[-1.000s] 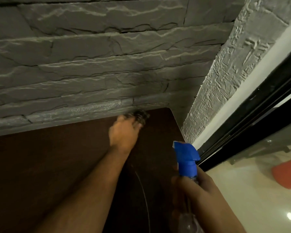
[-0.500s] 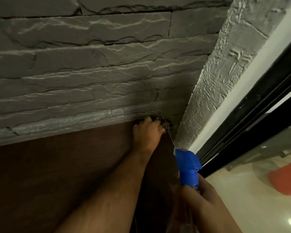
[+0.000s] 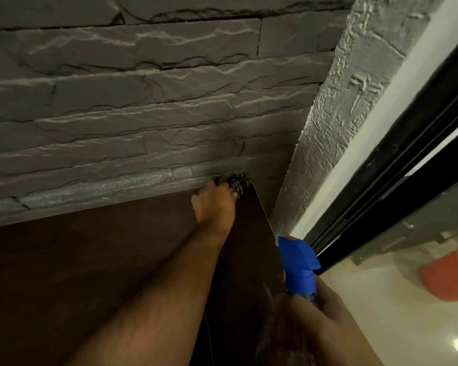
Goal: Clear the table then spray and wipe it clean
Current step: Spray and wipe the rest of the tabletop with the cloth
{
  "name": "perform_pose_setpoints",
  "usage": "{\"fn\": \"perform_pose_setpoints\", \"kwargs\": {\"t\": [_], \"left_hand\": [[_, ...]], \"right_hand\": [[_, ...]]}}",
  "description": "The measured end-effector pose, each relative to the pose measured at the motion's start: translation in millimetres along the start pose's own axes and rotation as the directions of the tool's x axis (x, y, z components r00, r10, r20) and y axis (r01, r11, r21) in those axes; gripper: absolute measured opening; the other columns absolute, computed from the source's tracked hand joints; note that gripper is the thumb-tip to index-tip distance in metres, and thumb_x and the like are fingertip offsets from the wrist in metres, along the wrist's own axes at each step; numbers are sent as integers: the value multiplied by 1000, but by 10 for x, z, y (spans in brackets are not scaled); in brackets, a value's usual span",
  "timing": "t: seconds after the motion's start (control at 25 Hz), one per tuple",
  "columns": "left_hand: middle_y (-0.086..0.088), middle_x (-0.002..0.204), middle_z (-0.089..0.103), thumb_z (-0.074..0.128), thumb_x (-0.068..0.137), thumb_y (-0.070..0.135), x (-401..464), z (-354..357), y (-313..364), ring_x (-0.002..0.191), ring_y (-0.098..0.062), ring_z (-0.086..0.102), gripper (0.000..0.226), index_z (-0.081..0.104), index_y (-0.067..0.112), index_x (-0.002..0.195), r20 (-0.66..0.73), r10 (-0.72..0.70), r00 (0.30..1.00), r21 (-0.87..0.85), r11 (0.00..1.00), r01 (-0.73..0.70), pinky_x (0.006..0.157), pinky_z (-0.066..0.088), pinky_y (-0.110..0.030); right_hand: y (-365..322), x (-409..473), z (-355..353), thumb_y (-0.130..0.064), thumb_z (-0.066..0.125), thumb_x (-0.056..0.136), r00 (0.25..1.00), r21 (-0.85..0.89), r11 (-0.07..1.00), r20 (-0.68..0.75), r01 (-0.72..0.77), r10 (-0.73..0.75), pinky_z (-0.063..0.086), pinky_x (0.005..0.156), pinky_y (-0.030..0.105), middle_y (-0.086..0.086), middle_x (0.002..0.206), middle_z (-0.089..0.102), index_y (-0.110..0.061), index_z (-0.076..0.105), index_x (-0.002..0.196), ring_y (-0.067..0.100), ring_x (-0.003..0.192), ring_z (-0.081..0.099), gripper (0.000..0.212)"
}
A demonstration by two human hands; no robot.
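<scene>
Dark brown table [image 3: 95,265] against stone wall; striped cloth [image 3: 234,182] lying at far right corner.

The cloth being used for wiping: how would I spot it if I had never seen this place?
Find the dark brown table against the grey stone wall and follow it to its far right corner. There the left hand presses a small crumpled cloth into the corner. Its dark-and-light striped pattern sets it apart from the plain surfaces around it.

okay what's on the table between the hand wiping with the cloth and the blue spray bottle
Nothing: the head view shows only bare dark brown wooden table between the left hand on the striped cloth and the blue-topped clear spray bottle.
</scene>
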State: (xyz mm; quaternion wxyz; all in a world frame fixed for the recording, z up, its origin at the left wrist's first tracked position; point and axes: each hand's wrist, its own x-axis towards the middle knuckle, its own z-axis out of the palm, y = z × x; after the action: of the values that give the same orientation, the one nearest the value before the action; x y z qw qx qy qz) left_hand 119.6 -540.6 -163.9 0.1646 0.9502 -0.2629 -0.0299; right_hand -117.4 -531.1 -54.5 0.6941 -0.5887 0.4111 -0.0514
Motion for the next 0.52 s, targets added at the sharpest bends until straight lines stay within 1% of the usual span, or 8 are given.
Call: {"fn": "perform_pose_setpoints", "kwargs": {"t": [0.08, 0.16, 0.2, 0.24, 0.32, 0.4, 0.48, 0.52], "left_hand": [[1, 121, 49, 49, 94, 44, -226, 42, 117, 103, -16, 50, 34, 55, 29, 124, 132, 306, 943, -79, 951, -297, 90, 42, -37], [3, 122, 49, 48, 94, 46, -265, 20, -9, 106, -15, 50, 39, 51, 32, 130, 185, 479, 858, -88, 878, -471, 94, 40, -37], [1, 121, 51, 47, 94, 47, -182, -35, -143, 105, -16, 52, 39, 52, 30, 129, 131, 408, 904, -22, 912, -409, 91, 41, -36], [-2, 119, 53, 47, 94, 47, -91, -97, -314, 104, -19, 54, 39, 53, 28, 128, 41, 231, 972, 51, 971, -233, 87, 42, -37], [-7, 118, 54, 47, 94, 47, -138, -192, -569, 102, -24, 57, 41, 55, 23, 127, -58, -51, 997, 108, 992, 58, 81, 45, -37], [-3, 121, 50, 48, 95, 46, -396, -167, -525, 103, -20, 55, 40, 55, 25, 129, 46, 166, 985, -17, 986, -165, 82, 45, -33], [4, 121, 46, 49, 94, 47, -793, -99, -343, 104, -14, 50, 42, 51, 30, 132, 193, 560, 806, -169, 828, -534, 87, 43, -31], [5, 120, 46, 49, 93, 49, -834, -77, -329, 105, -12, 49, 43, 50, 32, 133, 216, 644, 734, -182, 765, -617, 89, 42, -33]], "right_hand": [[-14, -41, 33, -27, 69, 57, 999, 10, 1000, -37, -9, 9, 42, 52, 16, -9, 56, 65, -38, 53, 86, -5, 47, 61, 35], [3, -79, 71, -29, 72, 51, 1000, 16, 1000, -21, -21, 22, 43, 48, 15, -8, 58, 66, -36, 55, 94, -2, 48, 62, 46], [17, -99, 83, -30, 70, 45, 1000, -11, 1000, -8, -24, 24, 44, 48, 15, -5, 64, 68, -32, 56, 103, 1, 50, 63, 60], [49, -122, 88, -29, 66, 43, 1000, -33, 999, -8, -28, 28, 45, 46, 15, 0, 69, 67, -29, 55, 109, 3, 50, 64, 67], [42, -187, 105, -26, 64, 43, 999, -12, 999, -20, -32, 32, 46, 44, 15, 2, 68, 66, -30, 54, 106, 5, 48, 64, 64], [26, -238, 129, -28, 67, 41, 1000, -15, 1000, -8, -18, 18, 48, 46, 17, 3, 68, 68, -29, 54, 104, 8, 50, 65, 65], [-6, -298, 181, -21, 67, 51, 1000, 38, 999, -6, -26, 26, 45, 38, 12, -2, 53, 67, -28, 55, 96, 4, 42, 62, 47], [-35, -336, 215, -16, 68, 59, 999, 69, 997, -10, -38, 39, 42, 33, 9, -5, 43, 63, -28, 53, 91, 1, 37, 59, 37]]}}
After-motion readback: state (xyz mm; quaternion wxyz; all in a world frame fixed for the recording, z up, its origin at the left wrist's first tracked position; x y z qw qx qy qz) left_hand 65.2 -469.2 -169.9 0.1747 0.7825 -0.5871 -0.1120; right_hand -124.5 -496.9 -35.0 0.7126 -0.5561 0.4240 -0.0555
